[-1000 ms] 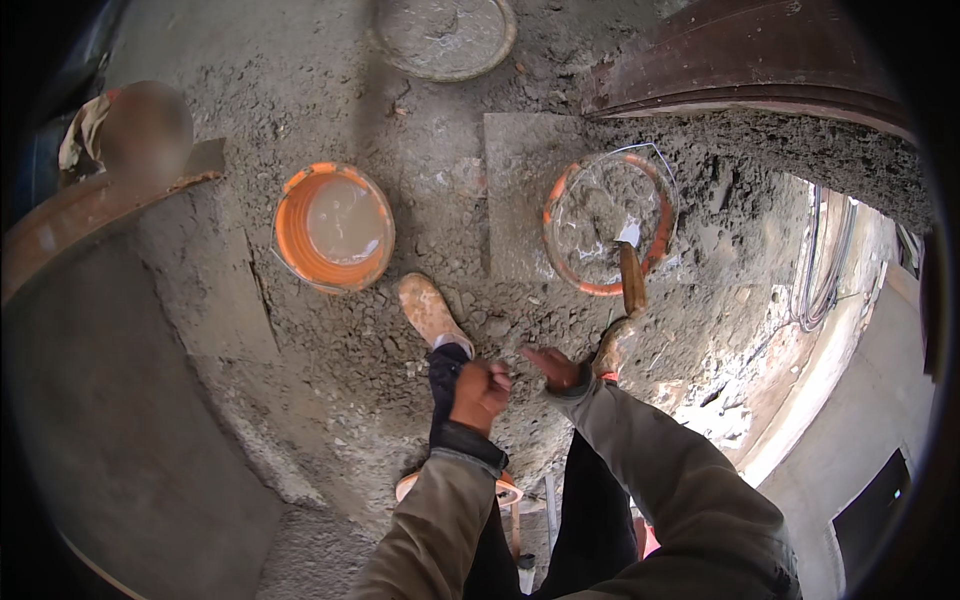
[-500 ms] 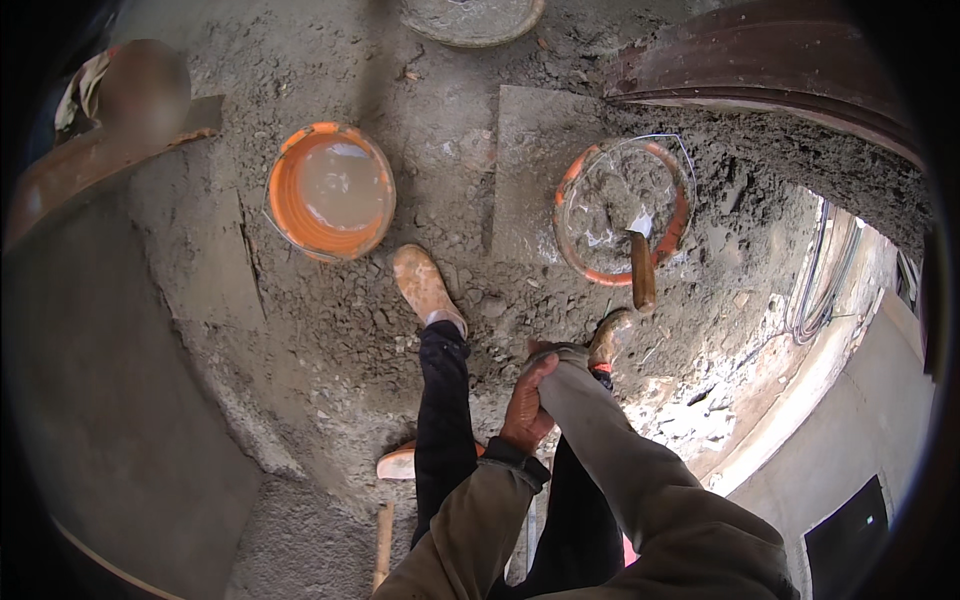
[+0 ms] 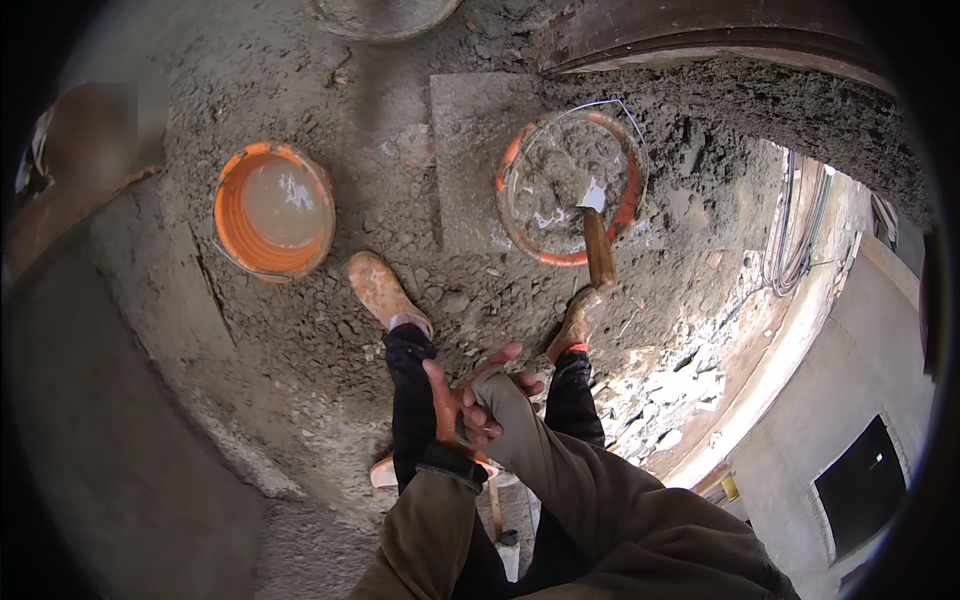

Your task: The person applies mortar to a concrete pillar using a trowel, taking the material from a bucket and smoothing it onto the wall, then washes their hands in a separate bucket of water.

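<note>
My left hand (image 3: 451,408) is at the cuff of my right sleeve (image 3: 560,452), its thumb raised apart and its other fingers curled against the cloth. Past that cuff, my right hand (image 3: 512,368) shows partly, fingers spread and holding nothing; the sleeve covers the rest. Ahead of my hands stands an orange bucket (image 3: 508,160) of wet grey mortar. A trowel (image 3: 600,250) rests in it, blade in the mortar and wooden handle leaning over the near rim. Farther left, another orange bucket (image 3: 228,212) contains cloudy water.
My boots (image 3: 380,287) stand on rough, muddy ground. A flat board (image 3: 462,180) lies under the mortar bucket. At the top edge is a round basin (image 3: 385,32). Cables (image 3: 795,240) hang along the right wall. Another person, blurred (image 3: 90,140), is at far left.
My left hand has loosened from round my right wrist, its thumb now lifted away. My right fingers have come into sight beyond the cuff. The view has shifted, moving the buckets leftward in it.
</note>
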{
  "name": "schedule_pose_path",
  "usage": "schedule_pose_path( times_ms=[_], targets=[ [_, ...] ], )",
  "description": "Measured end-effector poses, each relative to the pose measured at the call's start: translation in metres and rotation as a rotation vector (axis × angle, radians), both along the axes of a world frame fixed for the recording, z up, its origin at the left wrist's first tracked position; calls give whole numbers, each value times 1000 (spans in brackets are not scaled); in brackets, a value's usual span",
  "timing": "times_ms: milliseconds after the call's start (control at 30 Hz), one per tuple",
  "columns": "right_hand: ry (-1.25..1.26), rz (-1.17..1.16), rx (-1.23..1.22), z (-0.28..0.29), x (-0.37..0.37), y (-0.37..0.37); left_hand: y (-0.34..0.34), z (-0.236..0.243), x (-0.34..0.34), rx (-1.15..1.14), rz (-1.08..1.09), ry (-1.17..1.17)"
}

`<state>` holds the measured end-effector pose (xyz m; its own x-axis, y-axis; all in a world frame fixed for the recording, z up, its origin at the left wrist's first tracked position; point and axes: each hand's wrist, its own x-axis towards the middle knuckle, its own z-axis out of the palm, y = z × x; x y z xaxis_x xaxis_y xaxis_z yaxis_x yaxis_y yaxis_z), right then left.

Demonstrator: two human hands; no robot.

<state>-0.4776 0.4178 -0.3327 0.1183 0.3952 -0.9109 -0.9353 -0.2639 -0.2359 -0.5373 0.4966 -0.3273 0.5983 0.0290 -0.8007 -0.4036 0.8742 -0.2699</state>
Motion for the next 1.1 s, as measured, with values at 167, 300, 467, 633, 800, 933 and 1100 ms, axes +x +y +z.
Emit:
schedule_pose_path(
  times_ms=[167, 300, 467, 633, 800, 933, 1100],
  targets=[
    [-63, 224, -67, -29, 20, 1, 3, -5, -5, 297, -212, 160],
    [-79, 362, -96, -36, 41, -1, -8, 18, 31, 808, -518, 594],
    [-64, 375, -102, -51, 22, 3, -21, -24, 31, 611, -481, 640],
    [-41, 440, -83, -46, 14, 8, -7, -77, -30, 661, -673, 1132],
    [-35, 586, -100, -7, 54, -16, 67, -76, -74, 328, -198, 1223],
    [-78, 598, -132, -5, 67, -10, 28, -49, -27, 236, -657, 709],
    [-82, 527, -112, -45, 33, 17, -32, -27, 23, -198, -129, 158]
  ],
)
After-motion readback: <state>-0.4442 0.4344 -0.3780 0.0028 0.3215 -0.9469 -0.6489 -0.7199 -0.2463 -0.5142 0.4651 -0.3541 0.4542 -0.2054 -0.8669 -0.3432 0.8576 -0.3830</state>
